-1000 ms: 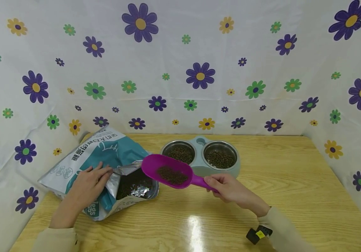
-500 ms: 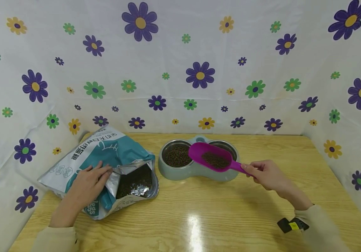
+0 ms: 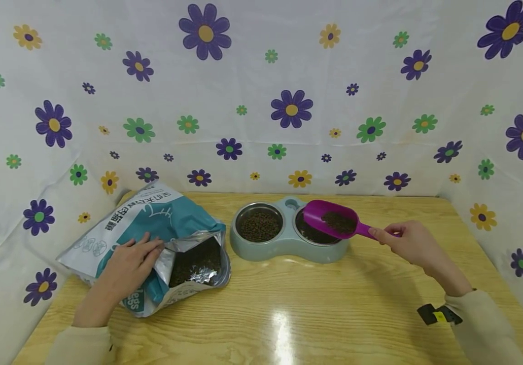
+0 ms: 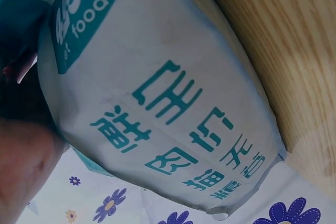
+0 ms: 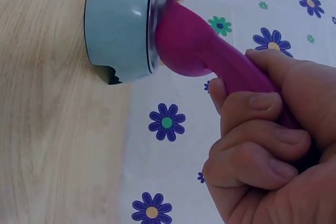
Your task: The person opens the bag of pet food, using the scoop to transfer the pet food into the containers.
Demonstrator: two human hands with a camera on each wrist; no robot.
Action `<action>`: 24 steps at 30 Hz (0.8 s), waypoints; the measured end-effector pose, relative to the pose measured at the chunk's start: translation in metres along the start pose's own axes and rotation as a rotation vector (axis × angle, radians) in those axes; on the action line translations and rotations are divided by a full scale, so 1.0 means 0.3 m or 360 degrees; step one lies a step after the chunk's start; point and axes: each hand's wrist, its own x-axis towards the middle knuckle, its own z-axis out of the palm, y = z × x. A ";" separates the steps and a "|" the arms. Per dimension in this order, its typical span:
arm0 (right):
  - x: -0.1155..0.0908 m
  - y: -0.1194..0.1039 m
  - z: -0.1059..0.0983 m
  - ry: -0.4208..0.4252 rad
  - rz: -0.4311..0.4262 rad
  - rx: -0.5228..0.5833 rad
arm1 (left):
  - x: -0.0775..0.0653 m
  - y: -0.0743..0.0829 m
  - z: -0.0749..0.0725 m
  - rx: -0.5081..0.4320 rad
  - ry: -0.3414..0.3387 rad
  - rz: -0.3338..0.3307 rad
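My right hand [image 3: 407, 243] grips the handle of a magenta scoop [image 3: 322, 213], fingers curled round it in the right wrist view. Brown kibble [image 3: 338, 223] lies in the scoop, held just over the right steel bowl [image 3: 311, 234] and hiding part of it. Both bowls sit in a pale blue double feeder [image 3: 284, 249], and kibble fills much of the left bowl [image 3: 259, 223]. At the left, my left hand [image 3: 129, 268] rests with extended fingers on a teal and silver pet food bag [image 3: 174, 213]. The bag's mouth gapes toward the feeder, showing kibble [image 3: 195, 263] inside.
A wooden table [image 3: 288, 314] carries everything. Flowered white cloth [image 3: 252, 101] hangs along the back and both sides, close behind the feeder and bag. The bag stands a little left of the feeder. A black band with a yellow patch [image 3: 441, 315] circles my right wrist.
My right hand has carried the loaded scoop rightward from beside the bag's mouth, past the left bowl, to over the right bowl. The left hand and bag have stayed put.
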 end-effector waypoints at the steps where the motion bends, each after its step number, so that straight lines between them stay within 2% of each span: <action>1: 0.001 -0.004 0.000 0.0017 -0.0009 -0.0036 | 0.001 0.001 0.000 0.0000 -0.0002 -0.0004; 14: -0.010 -0.066 0.006 0.0196 -0.0132 -0.0384 | -0.002 0.005 0.000 0.0005 0.0037 0.0022; 24: -0.026 -0.103 0.042 0.0420 -0.0308 -0.0548 | -0.003 -0.001 0.003 -0.0005 0.0028 0.0005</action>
